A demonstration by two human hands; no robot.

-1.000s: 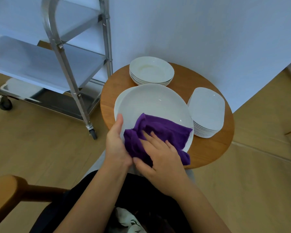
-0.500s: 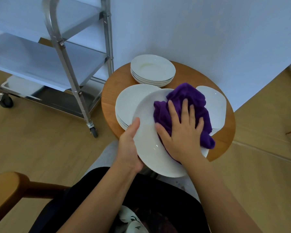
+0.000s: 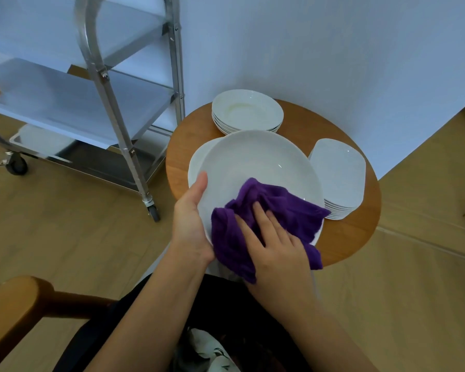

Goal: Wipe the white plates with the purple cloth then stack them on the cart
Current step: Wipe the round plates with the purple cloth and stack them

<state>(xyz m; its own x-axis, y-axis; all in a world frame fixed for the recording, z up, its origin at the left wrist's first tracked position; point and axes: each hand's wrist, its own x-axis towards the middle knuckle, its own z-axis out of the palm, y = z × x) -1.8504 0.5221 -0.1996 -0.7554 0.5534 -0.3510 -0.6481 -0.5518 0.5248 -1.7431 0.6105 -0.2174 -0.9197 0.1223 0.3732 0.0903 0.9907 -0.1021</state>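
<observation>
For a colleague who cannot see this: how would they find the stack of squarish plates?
Find the round wooden table beside the white wall. The stack of squarish plates stands at its right edge. Unlike the round stacks nearby, its plates have straight sides.

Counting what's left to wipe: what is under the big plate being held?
A stack of white plates peeks out at its left edge, on the wooden table. The held plate covers the rest.

L hand [image 3: 191, 224], centre-left of frame, grips the plate [image 3: 253, 167] by its rim: thumb up over the edge, fingers hidden under. R hand [image 3: 274, 245], centre, palm-down w/ fingers straight & spread, pressing the cloth [image 3: 287, 208]. Both forearms bare, rising from bottom edge, converging twd centre.
</observation>
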